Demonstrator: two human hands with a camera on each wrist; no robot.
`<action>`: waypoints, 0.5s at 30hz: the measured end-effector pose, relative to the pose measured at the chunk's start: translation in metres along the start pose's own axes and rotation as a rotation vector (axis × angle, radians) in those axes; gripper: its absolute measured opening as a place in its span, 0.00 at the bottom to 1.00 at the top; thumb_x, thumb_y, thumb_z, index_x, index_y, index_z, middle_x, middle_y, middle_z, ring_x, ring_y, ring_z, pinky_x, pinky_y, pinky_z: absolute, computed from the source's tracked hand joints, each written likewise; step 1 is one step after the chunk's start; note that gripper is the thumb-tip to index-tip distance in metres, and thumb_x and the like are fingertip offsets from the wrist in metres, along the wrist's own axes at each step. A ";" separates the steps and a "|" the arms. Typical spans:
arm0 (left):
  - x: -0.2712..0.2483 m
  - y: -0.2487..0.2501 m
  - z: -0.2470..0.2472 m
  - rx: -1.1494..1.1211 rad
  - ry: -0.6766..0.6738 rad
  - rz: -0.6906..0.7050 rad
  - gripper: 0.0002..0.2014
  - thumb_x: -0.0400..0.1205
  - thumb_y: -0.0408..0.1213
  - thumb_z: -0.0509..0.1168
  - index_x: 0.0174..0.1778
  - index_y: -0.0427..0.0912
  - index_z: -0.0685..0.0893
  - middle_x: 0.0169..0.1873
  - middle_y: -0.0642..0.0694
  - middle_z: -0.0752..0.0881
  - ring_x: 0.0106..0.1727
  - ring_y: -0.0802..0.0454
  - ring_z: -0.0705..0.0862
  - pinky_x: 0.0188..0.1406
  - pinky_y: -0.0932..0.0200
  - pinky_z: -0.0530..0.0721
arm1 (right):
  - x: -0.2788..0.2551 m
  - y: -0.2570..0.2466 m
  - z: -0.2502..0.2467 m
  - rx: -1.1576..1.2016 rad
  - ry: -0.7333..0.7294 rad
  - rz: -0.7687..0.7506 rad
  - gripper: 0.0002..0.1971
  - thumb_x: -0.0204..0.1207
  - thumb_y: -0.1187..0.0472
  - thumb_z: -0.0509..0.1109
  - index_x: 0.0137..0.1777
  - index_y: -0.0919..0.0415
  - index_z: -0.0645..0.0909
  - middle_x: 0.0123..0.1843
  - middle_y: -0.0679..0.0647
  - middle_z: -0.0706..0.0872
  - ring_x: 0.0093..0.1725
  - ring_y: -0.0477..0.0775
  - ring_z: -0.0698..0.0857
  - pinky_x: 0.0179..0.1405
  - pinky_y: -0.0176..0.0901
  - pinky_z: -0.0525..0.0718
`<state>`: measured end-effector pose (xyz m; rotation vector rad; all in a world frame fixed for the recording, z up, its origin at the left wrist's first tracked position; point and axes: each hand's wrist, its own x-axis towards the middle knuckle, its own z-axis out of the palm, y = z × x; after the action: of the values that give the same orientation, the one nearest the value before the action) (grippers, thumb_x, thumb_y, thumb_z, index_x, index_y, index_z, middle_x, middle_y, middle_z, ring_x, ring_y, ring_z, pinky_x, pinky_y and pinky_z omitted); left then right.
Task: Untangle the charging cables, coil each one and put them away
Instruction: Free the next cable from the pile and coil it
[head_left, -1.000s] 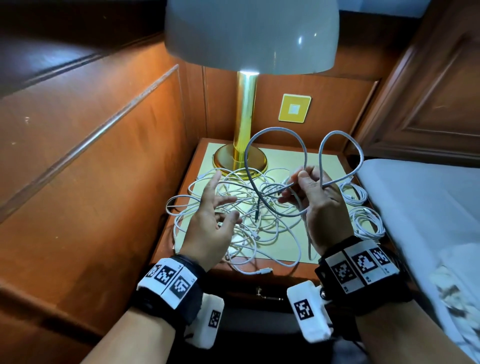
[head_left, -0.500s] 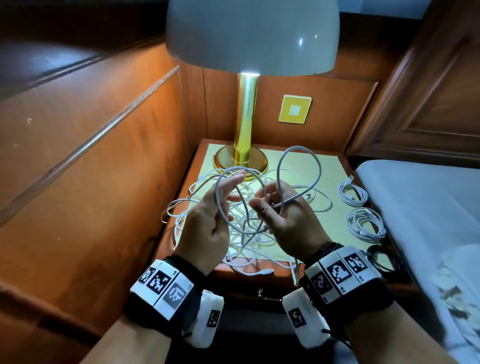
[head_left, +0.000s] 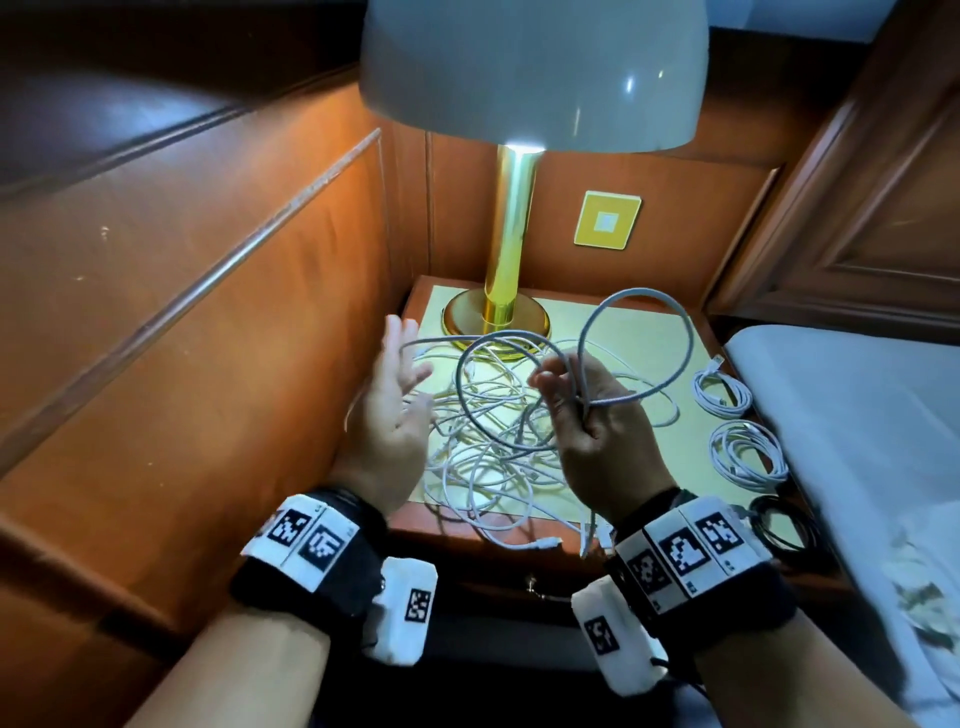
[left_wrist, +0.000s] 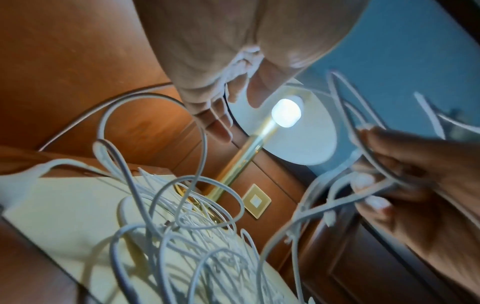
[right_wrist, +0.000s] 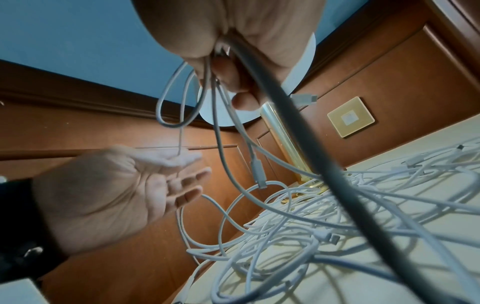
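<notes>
R hand (head_left: 597, 415) grip clamped on grey cable (head_left: 644, 343) loops above tangled white cables (head_left: 483, 467) on counter (head_left: 649, 332); L hand (head_left: 389, 415) fingers apart, holding nothing. No readable writing.

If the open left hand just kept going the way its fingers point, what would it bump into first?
Probably the grey cable looping past the left hand's fingertips; beyond it stands the lamp's brass base. Depth is hard to judge.
</notes>
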<state>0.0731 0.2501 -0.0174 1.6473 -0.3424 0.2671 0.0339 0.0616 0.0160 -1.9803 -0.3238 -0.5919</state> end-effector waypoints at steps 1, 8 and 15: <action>0.004 -0.002 -0.005 -0.034 0.090 -0.049 0.36 0.84 0.26 0.53 0.88 0.48 0.51 0.83 0.57 0.64 0.74 0.53 0.78 0.58 0.58 0.86 | 0.001 0.001 -0.002 -0.019 0.042 -0.018 0.07 0.85 0.57 0.61 0.50 0.57 0.80 0.42 0.53 0.86 0.45 0.42 0.85 0.45 0.30 0.82; 0.020 -0.023 -0.052 0.040 0.520 -0.162 0.22 0.88 0.23 0.57 0.80 0.35 0.69 0.74 0.43 0.79 0.51 0.53 0.88 0.40 0.60 0.90 | 0.008 0.011 -0.020 -0.169 0.311 0.038 0.10 0.86 0.54 0.60 0.52 0.60 0.78 0.41 0.38 0.80 0.37 0.29 0.80 0.38 0.20 0.74; 0.011 0.009 -0.059 0.299 0.535 0.269 0.13 0.91 0.35 0.56 0.68 0.41 0.81 0.54 0.43 0.90 0.49 0.50 0.88 0.54 0.60 0.84 | 0.011 0.004 -0.026 -0.124 0.395 -0.011 0.11 0.86 0.56 0.58 0.56 0.64 0.77 0.42 0.38 0.79 0.38 0.39 0.81 0.41 0.27 0.80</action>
<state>0.0816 0.3070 0.0012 1.7427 -0.1156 0.9788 0.0380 0.0363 0.0284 -1.9254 -0.0552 -1.0099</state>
